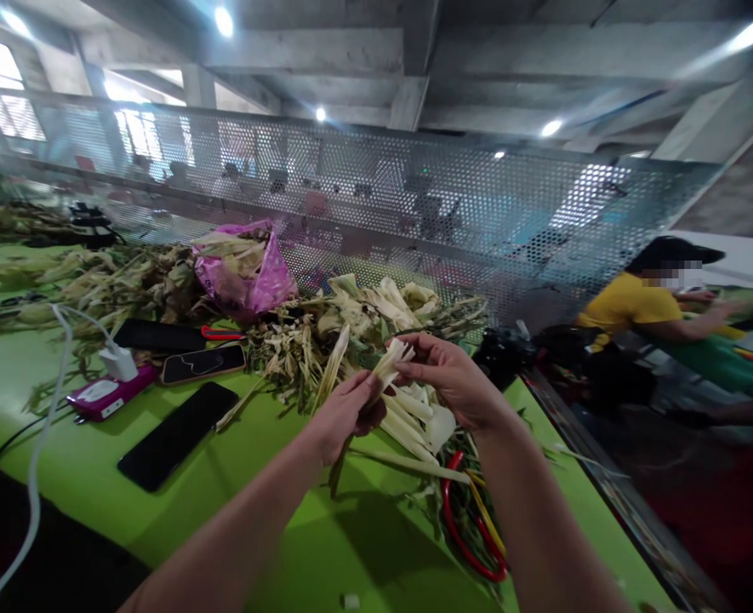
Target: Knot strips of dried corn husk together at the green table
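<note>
Pale, folded corn husk [389, 364] is held up between my two hands above the green table [223, 528]. My left hand [350, 413] is closed around its lower part. The fingers of my right hand [446, 375] pinch its upper end. Directly below lie loose pale husk strips [411, 430], partly hidden by my hands. Red-handled scissors [456, 528] rest beside my right forearm, their blades out of sight among green scraps. Behind my hands spreads a heap of dried husks [376, 311].
At left lie a black phone [178, 434], a second phone [203, 364] and a purple power strip [111, 393] with a white cable [50, 426]. A pink bag [248, 277] of husks stands against the perforated metal screen [376, 196]. Another person in yellow [631, 306] works at right.
</note>
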Motion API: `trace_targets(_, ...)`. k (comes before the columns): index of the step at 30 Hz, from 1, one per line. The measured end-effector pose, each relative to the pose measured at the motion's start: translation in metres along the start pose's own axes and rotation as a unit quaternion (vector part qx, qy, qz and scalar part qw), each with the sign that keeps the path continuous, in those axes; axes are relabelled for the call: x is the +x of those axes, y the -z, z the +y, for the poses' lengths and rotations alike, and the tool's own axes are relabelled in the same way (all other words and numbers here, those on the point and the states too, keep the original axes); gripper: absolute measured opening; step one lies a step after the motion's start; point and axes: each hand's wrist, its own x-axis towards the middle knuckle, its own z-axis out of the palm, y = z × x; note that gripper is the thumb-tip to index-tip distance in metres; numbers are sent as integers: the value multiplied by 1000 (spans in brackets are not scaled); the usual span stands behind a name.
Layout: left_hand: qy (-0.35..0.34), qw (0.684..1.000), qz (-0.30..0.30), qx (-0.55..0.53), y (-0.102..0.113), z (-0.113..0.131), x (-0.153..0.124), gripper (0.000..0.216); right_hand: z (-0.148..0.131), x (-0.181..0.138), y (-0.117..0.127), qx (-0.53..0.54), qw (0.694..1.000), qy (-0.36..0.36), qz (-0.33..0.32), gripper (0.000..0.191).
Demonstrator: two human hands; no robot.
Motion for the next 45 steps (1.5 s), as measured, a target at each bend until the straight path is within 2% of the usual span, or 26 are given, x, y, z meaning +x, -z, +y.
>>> trace_targets(6, -15, 1000, -3, -15, 2, -4, 1, 35, 2, 4, 0, -18, 1000, 14, 19, 24)
trace_targets(15, -20, 999, 7, -43, 1, -6, 3, 32, 5, 6, -3, -9, 1000, 1, 23, 27)
trace_targets(22, -13, 997, 24, -75, 4, -10, 7, 32, 5, 6, -4, -18, 999, -11, -34, 26)
trace_targets(30, -14, 996, 40, -77, 5, -13, 9, 32, 5, 9, -8, -71, 997, -13, -16, 18)
trace_targets(35, -22, 992, 57, -106, 4, -13, 10, 30, 8, 10, -9, -89, 996, -24, 18, 9)
trace_targets(45, -5, 995, 53, -80, 3, -8, 9, 32, 11, 9, -9, -43, 999, -11, 21, 11)
